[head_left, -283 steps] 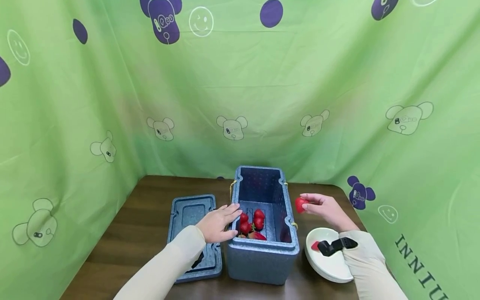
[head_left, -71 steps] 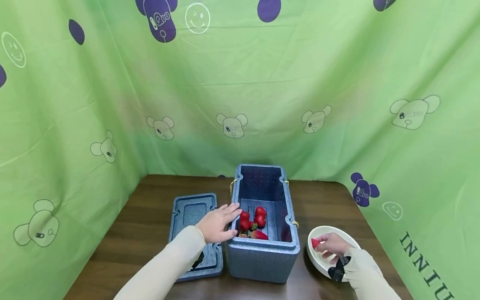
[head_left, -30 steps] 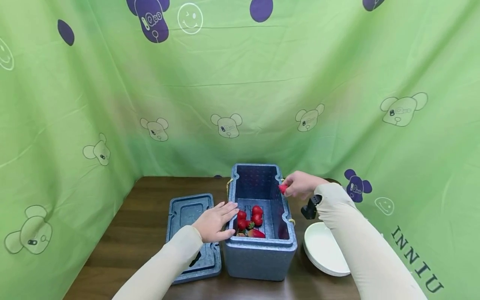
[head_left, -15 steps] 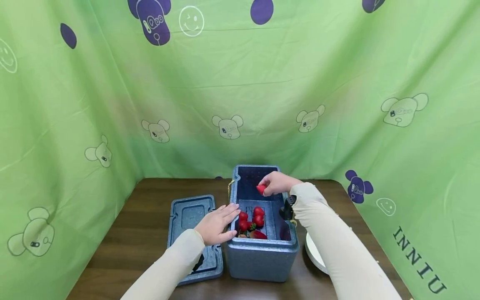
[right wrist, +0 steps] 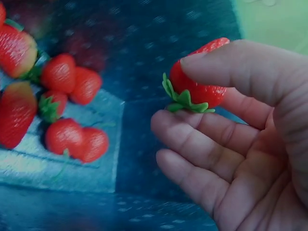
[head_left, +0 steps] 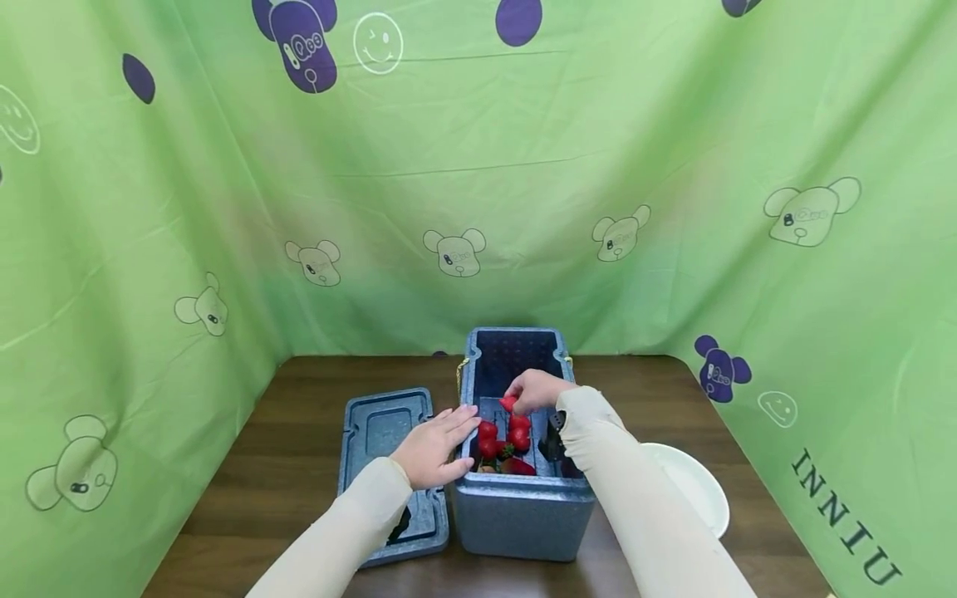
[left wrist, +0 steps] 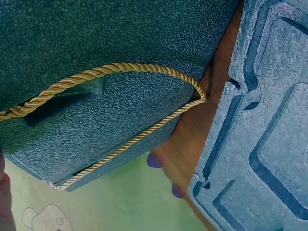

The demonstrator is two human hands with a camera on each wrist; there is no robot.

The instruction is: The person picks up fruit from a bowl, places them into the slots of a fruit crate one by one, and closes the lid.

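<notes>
My right hand is inside the blue foam box, pinching a strawberry between thumb and fingers. Green leaves on this strawberry show in the right wrist view. Below and nearer the front, several loose strawberries lie on the box floor, some with leaves. My left hand rests on the box's left rim with its fingers straight. In the left wrist view a twisted gold cord handle hangs along the box's outer side.
The box's blue lid lies on the wooden table left of the box. A round white bowl stands to the right, partly hidden by the right sleeve. A green printed curtain hangs behind.
My right hand took a strawberry from the white bowl, carried it left over the box's right rim and lowered it inside. The left hand has stayed on the rim.
</notes>
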